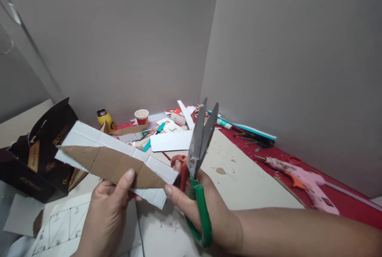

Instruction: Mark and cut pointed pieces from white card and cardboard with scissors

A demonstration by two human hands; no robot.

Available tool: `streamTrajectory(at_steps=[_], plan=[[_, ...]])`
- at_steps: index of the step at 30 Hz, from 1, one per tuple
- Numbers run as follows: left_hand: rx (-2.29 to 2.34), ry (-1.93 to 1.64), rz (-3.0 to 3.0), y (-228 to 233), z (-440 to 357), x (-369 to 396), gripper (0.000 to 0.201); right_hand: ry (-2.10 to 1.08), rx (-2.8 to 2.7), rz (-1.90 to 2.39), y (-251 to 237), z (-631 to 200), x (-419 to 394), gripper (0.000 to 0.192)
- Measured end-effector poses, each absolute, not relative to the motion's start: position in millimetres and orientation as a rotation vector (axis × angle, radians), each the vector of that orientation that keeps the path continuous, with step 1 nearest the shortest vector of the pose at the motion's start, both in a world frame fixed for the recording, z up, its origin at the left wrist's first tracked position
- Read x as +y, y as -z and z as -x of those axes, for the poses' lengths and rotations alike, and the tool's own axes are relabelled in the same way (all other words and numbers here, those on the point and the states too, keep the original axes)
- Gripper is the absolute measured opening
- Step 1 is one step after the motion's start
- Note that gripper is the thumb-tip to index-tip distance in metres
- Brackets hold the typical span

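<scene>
One thumb (127,181) pins the cardboard strip (110,161) against fingers.

Taking the scissors (200,157) as landmark: cardboard piece (119,157) lies left, glue gun (301,179) right, paper cup (141,116) behind-left, box (38,149) far left.
</scene>
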State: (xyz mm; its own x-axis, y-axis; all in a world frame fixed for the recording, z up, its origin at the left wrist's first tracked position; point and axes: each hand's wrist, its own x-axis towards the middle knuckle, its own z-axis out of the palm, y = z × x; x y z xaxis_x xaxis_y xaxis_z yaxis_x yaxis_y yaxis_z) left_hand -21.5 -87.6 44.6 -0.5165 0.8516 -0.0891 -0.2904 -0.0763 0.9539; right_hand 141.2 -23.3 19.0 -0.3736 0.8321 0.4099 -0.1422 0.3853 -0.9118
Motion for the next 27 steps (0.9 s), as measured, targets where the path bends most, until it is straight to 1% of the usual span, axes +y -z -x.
streamTrajectory(at_steps=[4,6,10,14,17,19,23,25,27], plan=[[1.387,-1.695,-0.677,-40.0,22.1,-87.4,0.028,-1.194,-1.618,0.701,-21.1,-138.2,-28.0,0.026],[1.346,-1.703,-0.687,-39.2,22.3,-87.2,0.029,-1.284,-1.631,0.696,-24.4,-138.7,-28.5,0.028],[1.301,-1.741,-0.694,-40.7,28.7,-84.0,0.033,-1.496,-1.685,0.656,-27.5,-152.9,-20.7,0.021],[1.324,-1.786,-0.73,-43.7,38.6,-79.3,0.018,-1.519,-1.806,0.595,-29.3,-185.4,-10.7,0.03],[1.313,-1.772,-0.79,-44.4,43.0,-78.7,0.016,-1.658,-2.1,0.536,-40.2,-209.1,-11.3,0.042],[1.322,-1.744,-0.816,-43.9,44.7,-79.8,0.011,-1.669,-2.247,0.595,-51.4,-218.7,-14.6,0.045],[1.355,-1.691,-0.855,-42.8,46.8,-81.7,0.01,-1.556,-2.421,0.802,-68.9,-223.2,-19.4,0.039],[1.394,-1.683,-0.877,-42.9,46.7,-81.8,0.019,-1.476,-2.429,0.85,-69.1,-222.3,-20.7,0.035],[1.437,-1.659,-0.905,-43.5,45.7,-81.6,0.027,-1.403,-2.388,0.843,-62.3,-221.2,-23.0,0.036]])
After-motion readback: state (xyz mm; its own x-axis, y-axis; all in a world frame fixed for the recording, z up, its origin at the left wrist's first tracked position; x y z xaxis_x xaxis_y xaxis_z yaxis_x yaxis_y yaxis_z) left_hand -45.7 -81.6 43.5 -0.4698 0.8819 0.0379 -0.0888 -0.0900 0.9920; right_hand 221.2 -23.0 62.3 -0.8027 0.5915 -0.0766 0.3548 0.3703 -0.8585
